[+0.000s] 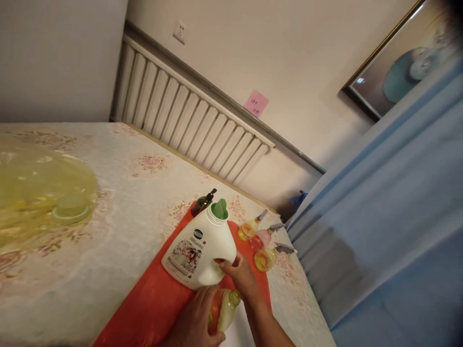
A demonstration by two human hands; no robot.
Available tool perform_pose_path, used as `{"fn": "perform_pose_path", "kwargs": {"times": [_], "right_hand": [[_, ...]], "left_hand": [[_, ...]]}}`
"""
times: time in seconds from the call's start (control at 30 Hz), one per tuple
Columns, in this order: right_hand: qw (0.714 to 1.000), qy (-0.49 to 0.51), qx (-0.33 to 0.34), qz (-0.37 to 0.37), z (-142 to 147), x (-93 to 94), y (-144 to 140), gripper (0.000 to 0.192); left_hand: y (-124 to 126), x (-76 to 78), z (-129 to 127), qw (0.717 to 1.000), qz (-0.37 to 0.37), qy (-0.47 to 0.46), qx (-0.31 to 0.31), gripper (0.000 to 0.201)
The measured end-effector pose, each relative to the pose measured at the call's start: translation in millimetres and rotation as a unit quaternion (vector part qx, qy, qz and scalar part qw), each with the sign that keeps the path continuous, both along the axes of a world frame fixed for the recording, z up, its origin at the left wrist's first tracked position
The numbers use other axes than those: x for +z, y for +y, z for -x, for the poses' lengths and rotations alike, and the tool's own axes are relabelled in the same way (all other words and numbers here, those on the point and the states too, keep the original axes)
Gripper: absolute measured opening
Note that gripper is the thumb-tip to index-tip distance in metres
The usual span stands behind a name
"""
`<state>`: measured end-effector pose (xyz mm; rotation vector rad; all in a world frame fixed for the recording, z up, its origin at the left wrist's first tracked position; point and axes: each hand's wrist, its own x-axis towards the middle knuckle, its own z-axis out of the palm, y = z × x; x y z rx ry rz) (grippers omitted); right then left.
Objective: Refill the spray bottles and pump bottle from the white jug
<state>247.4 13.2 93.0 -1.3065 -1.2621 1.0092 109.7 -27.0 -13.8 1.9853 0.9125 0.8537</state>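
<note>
Right hand (240, 274): gripped the white jug (200, 250), tilted over the red mat (152, 301) near the table's (108, 231) right edge.
Left hand (197, 320): wrapped around a small bottle (226, 308) just below.

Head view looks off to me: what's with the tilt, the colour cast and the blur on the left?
Head view: horizon tilted, so the radiator slants; warm dim indoor light; the yellow basin at the left edge is smeared; the white jug and both hands are fairly sharp; the framed picture shows glare.
</note>
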Motion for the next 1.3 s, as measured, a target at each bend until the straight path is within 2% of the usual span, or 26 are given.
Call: {"fn": "perform_pose_path", "kwargs": {"times": [0.1, 0.2, 0.43, 0.6, 0.73, 0.97, 1.17, 1.3], "right_hand": [[1.0, 0.013, 0.0, 0.017, 1.4, -5.2, 8.6, 0.025], [0.999, 0.042, 0.005, 0.029, 1.7, -6.6, 11.8, 0.025], [0.994, 0.098, 0.01, 0.05, 6.5, 1.6, 11.3, 0.021], [0.99, 0.126, 0.017, 0.054, 13.7, 11.9, 16.9, 0.027], [0.989, 0.137, 0.021, 0.054, 23.4, 23.6, 24.1, 0.03], [0.988, 0.146, 0.021, 0.052, 35.0, 44.6, 36.9, 0.031], [0.989, 0.151, -0.004, 0.007, 40.2, 79.7, 43.4, 0.026], [0.991, 0.131, -0.035, -0.016, 32.1, 105.9, 42.0, 0.025]], "left_hand": [[0.9, 14.2, 4.1, 0.999, 0.035, 0.02, -0.016, 0.086], [1.2, 24.5, 7.7, 0.997, 0.065, 0.04, -0.029, 0.087], [1.2, 23.1, 7.9, 0.997, 0.067, 0.018, -0.028, 0.088], [3.4, 31.6, 12.2, 0.994, 0.094, 0.012, -0.047, 0.086], [4.3, 33.4, 14.0, 0.994, 0.099, -0.003, -0.046, 0.082], [6.8, 25.0, 11.3, 0.995, 0.098, -0.009, -0.036, 0.08], [9.4, 17.7, 9.7, 0.995, 0.094, 0.001, -0.024, 0.084], [11.2, 19.7, 10.4, 0.996, 0.09, -0.006, -0.018, 0.083]]}}
